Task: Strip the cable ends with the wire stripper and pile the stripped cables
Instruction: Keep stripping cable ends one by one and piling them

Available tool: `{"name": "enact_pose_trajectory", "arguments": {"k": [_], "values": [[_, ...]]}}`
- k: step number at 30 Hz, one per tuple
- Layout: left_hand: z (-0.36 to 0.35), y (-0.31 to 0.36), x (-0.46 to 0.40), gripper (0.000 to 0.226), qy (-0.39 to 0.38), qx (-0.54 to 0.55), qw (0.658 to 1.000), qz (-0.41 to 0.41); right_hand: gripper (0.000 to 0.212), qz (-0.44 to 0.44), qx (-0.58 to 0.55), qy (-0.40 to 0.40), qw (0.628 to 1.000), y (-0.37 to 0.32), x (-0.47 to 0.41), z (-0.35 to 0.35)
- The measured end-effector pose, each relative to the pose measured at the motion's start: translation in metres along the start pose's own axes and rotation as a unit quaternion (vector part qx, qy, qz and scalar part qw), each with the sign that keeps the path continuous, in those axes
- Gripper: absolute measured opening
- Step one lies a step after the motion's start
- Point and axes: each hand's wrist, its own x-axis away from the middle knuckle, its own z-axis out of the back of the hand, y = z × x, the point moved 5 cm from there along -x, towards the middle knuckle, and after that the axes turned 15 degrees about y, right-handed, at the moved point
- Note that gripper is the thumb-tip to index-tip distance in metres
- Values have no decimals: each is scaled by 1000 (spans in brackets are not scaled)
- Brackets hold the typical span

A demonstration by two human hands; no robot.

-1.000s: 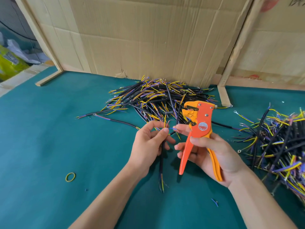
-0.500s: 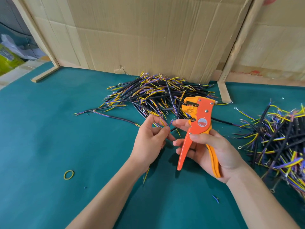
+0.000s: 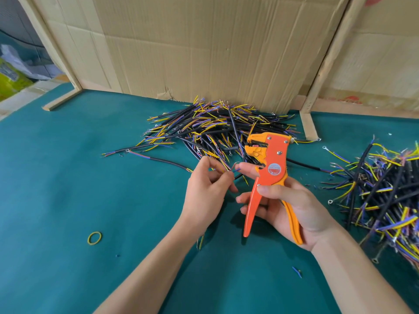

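Head view: left hand [image 3: 207, 189] pinches cable [image 3: 233, 171] wires; right hand [image 3: 292, 207] grips wire stripper [image 3: 271, 168]

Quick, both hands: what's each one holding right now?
Left hand: pinching a cable by its thin wires.
Right hand: gripping the wire stripper.

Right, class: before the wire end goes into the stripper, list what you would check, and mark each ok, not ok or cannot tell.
1. Right hand grips the wire stripper: ok.
2. Left hand pinches the cable: ok.
3. Wire end inside the stripper's mouth: not ok, it is outside.
4. Stripper's mouth free of scraps: cannot tell.
5. Cable pile within view behind the hands: ok.
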Motion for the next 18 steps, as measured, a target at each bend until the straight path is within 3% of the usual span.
{"name": "enact_pose_trajectory", "arguments": {"k": [2,14,18], "values": [[1,0,-1,3,0,28,999,24,54,-1,2,-2,1000,0,0,0],[11,6,-10,23,44,58,997,-22,44,-59,5,46,997,0,0,8],[12,7,-11,20,43,43,998,-27,45,-94,47,9,994,1,5,4]]}}
